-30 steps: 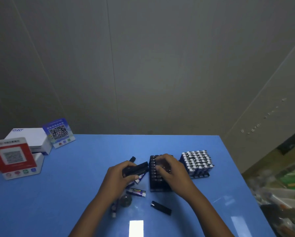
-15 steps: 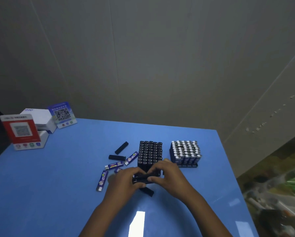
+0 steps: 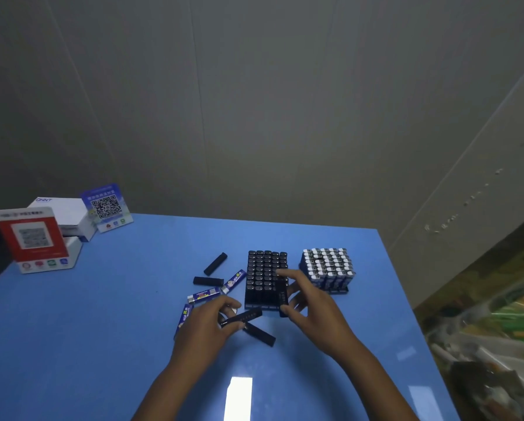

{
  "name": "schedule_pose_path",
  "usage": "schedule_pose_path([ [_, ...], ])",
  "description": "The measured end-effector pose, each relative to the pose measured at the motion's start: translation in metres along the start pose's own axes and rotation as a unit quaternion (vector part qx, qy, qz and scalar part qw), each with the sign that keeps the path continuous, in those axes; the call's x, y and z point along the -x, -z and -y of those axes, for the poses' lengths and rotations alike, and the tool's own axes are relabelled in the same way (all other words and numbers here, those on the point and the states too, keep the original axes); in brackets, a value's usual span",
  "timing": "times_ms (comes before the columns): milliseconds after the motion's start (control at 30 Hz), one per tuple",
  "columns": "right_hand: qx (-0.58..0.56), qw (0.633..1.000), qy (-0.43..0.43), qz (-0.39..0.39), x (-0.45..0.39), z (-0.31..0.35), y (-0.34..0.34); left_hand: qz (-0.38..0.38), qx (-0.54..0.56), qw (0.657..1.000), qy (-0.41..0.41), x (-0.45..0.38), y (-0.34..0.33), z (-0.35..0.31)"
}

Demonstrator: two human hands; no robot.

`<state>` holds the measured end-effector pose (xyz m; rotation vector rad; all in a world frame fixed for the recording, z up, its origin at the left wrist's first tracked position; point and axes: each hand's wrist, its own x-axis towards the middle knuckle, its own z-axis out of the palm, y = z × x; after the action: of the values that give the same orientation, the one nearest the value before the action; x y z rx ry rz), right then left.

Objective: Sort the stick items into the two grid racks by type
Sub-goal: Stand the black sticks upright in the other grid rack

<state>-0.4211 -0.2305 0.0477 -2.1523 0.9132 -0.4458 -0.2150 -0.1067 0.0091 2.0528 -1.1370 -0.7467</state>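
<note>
Left hand: the left hand [image 3: 207,322] sits in the lower centre of the frame, fingers curled round a black stick [image 3: 241,318] that lies nearly level and points right, toward the black rack.
Right hand: the right hand [image 3: 310,311] is just right of it, thumb and fingers pinching a second black stick [image 3: 282,296] held upright at the near right corner of the black rack; whether its lower end touches the rack cannot be told.
Black rack: the black rack [image 3: 266,279] stands at the centre of the blue desk [image 3: 102,314], its cells filled with upright black sticks.
Blue-and-white rack: the second rack [image 3: 327,268] stands just right of the black one, apart from it, packed with upright blue-and-white sticks with pale tops.
Loose black sticks: two lie flat left of the black rack, one slanted [image 3: 215,263] and one level [image 3: 208,281] below it; a third [image 3: 259,334] lies on the desk between the two hands, under the left hand's stick.
Loose blue sticks: one [image 3: 234,281] lies slanted just left of the black rack, one [image 3: 204,295] below it, and one [image 3: 183,318] is partly hidden by the left hand.
Upper left of desk: white boxes [image 3: 67,215], a red QR-code sign [image 3: 31,238] and a blue QR-code sign [image 3: 105,206].
</note>
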Motion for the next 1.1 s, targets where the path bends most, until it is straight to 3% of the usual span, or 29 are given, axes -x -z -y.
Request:
schedule_pose_path([
  [167,0.023,0.999,-0.006,-0.03,0.007,0.001,-0.007,0.009,0.022,1.0,-0.017,-0.001,-0.001,0.008],
  [400,-0.029,0.994,-0.016,-0.106,0.01,-0.005,-0.009,0.017,0.029,0.999,-0.015,0.001,-0.002,0.013],
  [567,0.01,0.988,-0.017,-0.152,0.001,-0.014,0.0,0.006,0.023,1.0,-0.003,-0.003,-0.002,0.013],
  [767,-0.005,0.993,-0.069,-0.093,-0.01,-0.026,0.006,0.0,0.019,1.0,0.011,-0.007,-0.005,0.013],
  [1100,0.101,0.995,-0.006,0.015,-0.042,-0.03,-0.016,-0.045,0.026,0.998,0.037,-0.001,0.004,0.02],
])
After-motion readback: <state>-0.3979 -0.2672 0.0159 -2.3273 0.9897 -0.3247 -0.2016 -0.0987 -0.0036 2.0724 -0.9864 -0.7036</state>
